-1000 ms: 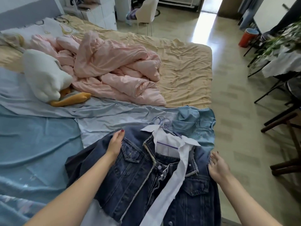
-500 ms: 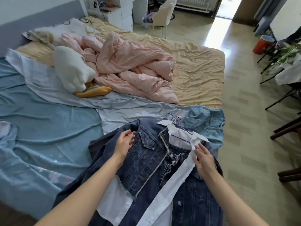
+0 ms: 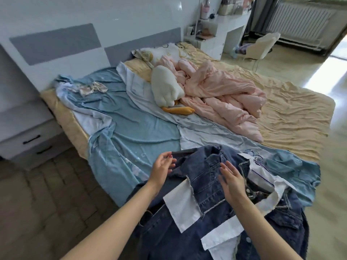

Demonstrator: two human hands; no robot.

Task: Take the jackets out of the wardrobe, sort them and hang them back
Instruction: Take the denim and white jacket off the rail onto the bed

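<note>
Two hands, left and right, fingers spread, over one dark denim jacket on one bed.

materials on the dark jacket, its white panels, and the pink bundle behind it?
Dark jacket: looks like indigo denim, matte, with pale contrast stitching and frayed raw edges. White panels: thin, smooth woven cloth, probably cotton shirting; fibre can't be told. Pink bundle: soft puffy quilted fabric with fine crinkles, likely a light duvet.

We see the denim jacket on the bed; the left hand at its sleeve edge, the right hand resting flat on its front.
</note>
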